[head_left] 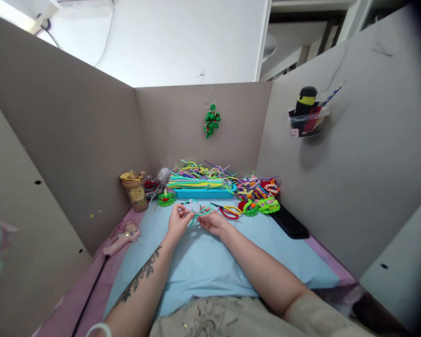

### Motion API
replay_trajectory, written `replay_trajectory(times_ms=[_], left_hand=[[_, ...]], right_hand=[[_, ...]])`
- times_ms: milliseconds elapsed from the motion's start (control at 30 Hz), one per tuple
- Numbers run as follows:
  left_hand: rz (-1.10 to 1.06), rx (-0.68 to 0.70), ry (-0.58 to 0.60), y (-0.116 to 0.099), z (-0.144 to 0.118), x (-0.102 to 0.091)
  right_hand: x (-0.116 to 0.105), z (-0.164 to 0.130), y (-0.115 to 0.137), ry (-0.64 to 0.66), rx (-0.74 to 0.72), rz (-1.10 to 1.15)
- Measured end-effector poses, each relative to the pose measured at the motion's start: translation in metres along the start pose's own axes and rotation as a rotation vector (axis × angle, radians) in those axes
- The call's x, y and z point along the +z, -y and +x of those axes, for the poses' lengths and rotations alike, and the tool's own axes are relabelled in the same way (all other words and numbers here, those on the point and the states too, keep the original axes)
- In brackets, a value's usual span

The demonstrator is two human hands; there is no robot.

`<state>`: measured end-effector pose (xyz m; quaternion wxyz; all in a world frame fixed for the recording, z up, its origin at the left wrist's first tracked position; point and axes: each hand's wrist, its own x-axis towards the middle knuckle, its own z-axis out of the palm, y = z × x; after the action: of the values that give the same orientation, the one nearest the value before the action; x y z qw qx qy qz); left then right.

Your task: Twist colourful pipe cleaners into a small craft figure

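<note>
Over the blue cloth [210, 262], my left hand [178, 221] pinches a teal pipe cleaner [205, 213] bent into loops, with a pale piece near its fingertips. The fingers of my right hand [213, 223] are closed on the same pipe cleaner from the other side. Just beyond my right hand lie scissors [228, 212] with red and yellow handles. Right of them sit a green-and-red fuzzy figure [249, 208] and a bright green one [268, 205]. Another green figure [166, 198] stands beyond my left hand.
A blue tray [203, 193] heaped with colourful pipe cleaners stands at the back. Left are a cup [136, 192] and a pink glue gun [122, 239] with a black cord. A black phone-like slab [290, 222] lies right. Grey panels [171, 121] enclose the table; a clear bin [307, 124] hangs right.
</note>
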<state>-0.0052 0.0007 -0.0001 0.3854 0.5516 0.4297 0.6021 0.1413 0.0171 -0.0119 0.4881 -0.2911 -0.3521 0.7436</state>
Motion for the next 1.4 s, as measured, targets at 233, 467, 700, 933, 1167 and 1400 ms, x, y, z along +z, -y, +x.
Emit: replay_trajectory(times_ms=[233,467,700,933,1167,1400], left_hand=[[0.006,0.004,0.016,-0.001,0.000,0.001],[-0.011,0.014,0.037,0.004,0.001,0.000],[-0.059,0.000,-0.003,0.000,0.002,0.000],[-0.146,0.001,-0.113,-0.002,0.004,-0.004],[-0.170,0.023,-0.234,0.001,0.009,-0.010],[-0.223,0.041,-0.280,0.005,0.012,-0.012]], right_hand=[[0.003,-0.003,0.001,0.008,-0.023,0.011],[0.007,-0.006,0.000,0.029,-0.040,-0.012],[0.011,-0.006,-0.008,0.003,-0.145,-0.202],[0.017,-0.006,-0.019,0.023,-0.271,-0.385],[0.023,-0.029,-0.014,0.696,0.093,-0.497],[0.018,-0.035,-0.001,0.853,0.220,-0.456]])
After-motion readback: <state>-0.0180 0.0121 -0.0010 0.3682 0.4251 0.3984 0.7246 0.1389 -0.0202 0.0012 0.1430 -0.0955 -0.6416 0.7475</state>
